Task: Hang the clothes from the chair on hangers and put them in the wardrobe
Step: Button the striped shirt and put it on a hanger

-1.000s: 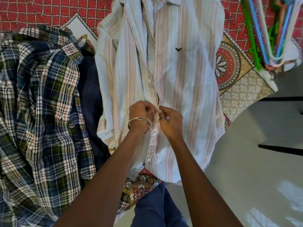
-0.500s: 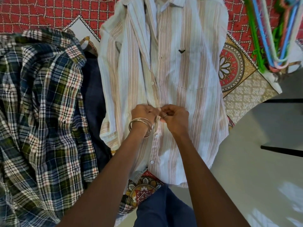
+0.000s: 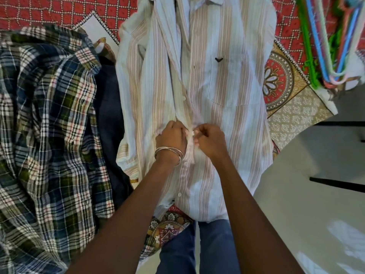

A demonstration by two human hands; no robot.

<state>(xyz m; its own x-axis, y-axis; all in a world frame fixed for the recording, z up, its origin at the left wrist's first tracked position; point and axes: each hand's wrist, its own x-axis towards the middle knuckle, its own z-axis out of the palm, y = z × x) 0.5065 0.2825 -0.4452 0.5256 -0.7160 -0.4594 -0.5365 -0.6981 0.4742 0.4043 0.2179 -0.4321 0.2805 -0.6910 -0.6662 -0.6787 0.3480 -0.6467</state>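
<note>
A white shirt with pink and blue stripes [image 3: 227, 86] lies spread flat, collar away from me, on a patterned bedcover. My left hand [image 3: 171, 136], with bangles on the wrist, pinches the left edge of the shirt's button placket at mid-height. My right hand [image 3: 211, 138] pinches the facing edge beside it, fingertips almost touching the left hand's. The placket below my hands looks closed; above them it gapes open. A plaid shirt [image 3: 49, 135] in navy, green and white lies crumpled to the left.
A dark navy garment [image 3: 108, 107] lies between the two shirts. Several plastic hangers [image 3: 324, 42], green, blue and pink, lie at the top right on the red patterned bedcover [image 3: 284, 89]. Pale floor [image 3: 308, 214] is on the right; my jeans show below.
Both hands stay together at the shirt's placket, working the edges at the same spot. The view has shifted slightly. Nothing else moved.
</note>
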